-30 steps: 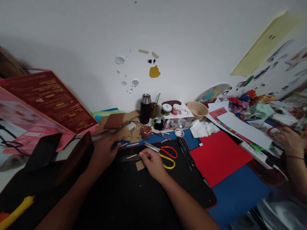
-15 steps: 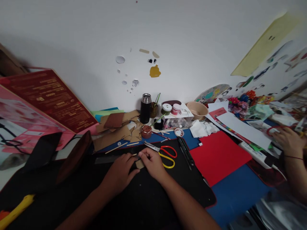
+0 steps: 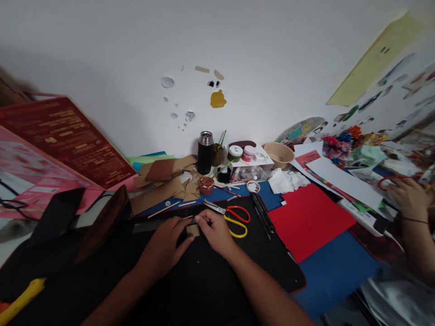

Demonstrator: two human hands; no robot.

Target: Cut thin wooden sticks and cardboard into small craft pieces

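A small square of brown cardboard (image 3: pixel 193 231) lies on the black mat (image 3: pixel 190 285) between my two hands. A clear ruler (image 3: pixel 146 227) runs along its far edge. My left hand (image 3: pixel 165 241) rests over the ruler, fingers stretched toward the cardboard and thumb held apart near its left side. My right hand (image 3: pixel 215 230) is closed, thumb and curled fingers pinching the ruler's right end; the exact contact is partly hidden. Just right of it lie scissors (image 3: pixel 239 219) with red and yellow handles.
Behind are cardboard scraps (image 3: pixel 158 194), a black flask (image 3: pixel 205 154), a brown paint jar (image 3: pixel 206 185) and a beige bowl (image 3: pixel 279 155). Black pens (image 3: pixel 261 213) and red paper (image 3: pixel 311 222) lie rightward. Another person's hand (image 3: pixel 409 197) holds red-handled scissors at far right.
My left hand has shifted slightly left, its thumb drawing back from the cardboard, so more of the piece shows. My right hand stays nearly in place. The view has moved slightly.
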